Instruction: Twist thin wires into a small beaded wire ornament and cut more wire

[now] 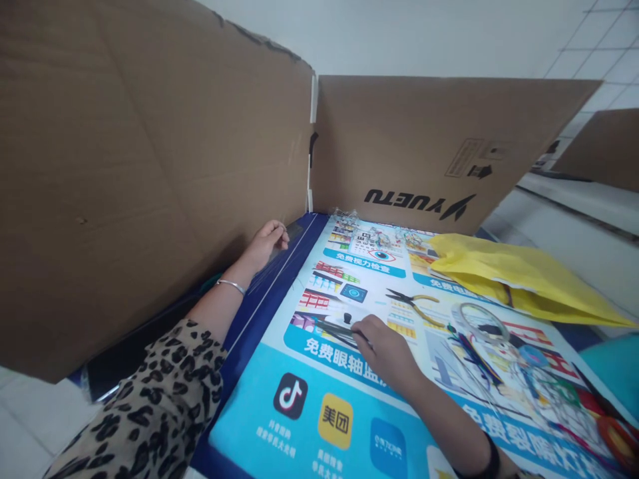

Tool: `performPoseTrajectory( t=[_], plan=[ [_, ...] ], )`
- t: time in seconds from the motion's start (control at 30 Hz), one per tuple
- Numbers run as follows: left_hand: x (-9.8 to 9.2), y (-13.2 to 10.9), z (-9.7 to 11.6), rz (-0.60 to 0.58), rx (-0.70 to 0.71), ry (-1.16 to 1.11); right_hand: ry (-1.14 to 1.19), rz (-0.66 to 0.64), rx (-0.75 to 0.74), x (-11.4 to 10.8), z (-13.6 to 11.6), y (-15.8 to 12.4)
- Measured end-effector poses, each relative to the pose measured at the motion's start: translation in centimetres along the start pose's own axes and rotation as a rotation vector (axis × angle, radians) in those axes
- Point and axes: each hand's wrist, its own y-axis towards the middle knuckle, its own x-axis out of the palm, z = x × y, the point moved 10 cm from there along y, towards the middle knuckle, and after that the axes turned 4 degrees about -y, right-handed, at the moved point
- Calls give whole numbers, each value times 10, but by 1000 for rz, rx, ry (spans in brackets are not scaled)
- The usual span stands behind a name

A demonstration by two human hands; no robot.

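Note:
My left hand (269, 241), with a silver bangle on its wrist, is closed in a pinch beside the left cardboard wall. A bit of clear, thin plastic (295, 231) shows at its fingertips; I cannot make out whether the fingers grip it. Lower and to the right, my right hand (380, 342) is closed over the printed sheet (234, 426). Thin dark strands (333, 328) reach left from its fingertips, and their ends by the fingers are hidden. Yellow-handled pliers (414, 303) lie with jaws apart beyond my right hand.
Cardboard panels (389, 133) stand at the left and back. On the right are a yellow bag (529, 273), a clear ring-shaped roll (482, 322), coloured cords (474, 359) and a red-orange spool (619, 439). Tangled clear material (379, 236) lies near the back.

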Motion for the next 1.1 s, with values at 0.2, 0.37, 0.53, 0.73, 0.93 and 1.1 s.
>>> performPoseTrajectory(
  t=[0.2, 0.37, 0.53, 0.73, 0.93, 1.1],
  plan=[
    [68, -25, 19, -119, -31, -279, -38, 17, -11, -5, -5, -1],
    [124, -60, 7, -149, -141, -322, -161, 140, -70, -13, -13, -7],
    [178, -80, 18, -252, -100, -329, -329, 252, -236, -26, -34, -20],
    [229, -94, -16, -323, -152, -152, -369, 276, -364, -48, -58, -52],
    [228, -99, -66, -340, -296, 84, -391, 202, -19, -96, 28, -75],
    [218, -99, -66, -351, -366, 211, -260, 337, 422, -149, 139, -131]
  ],
)
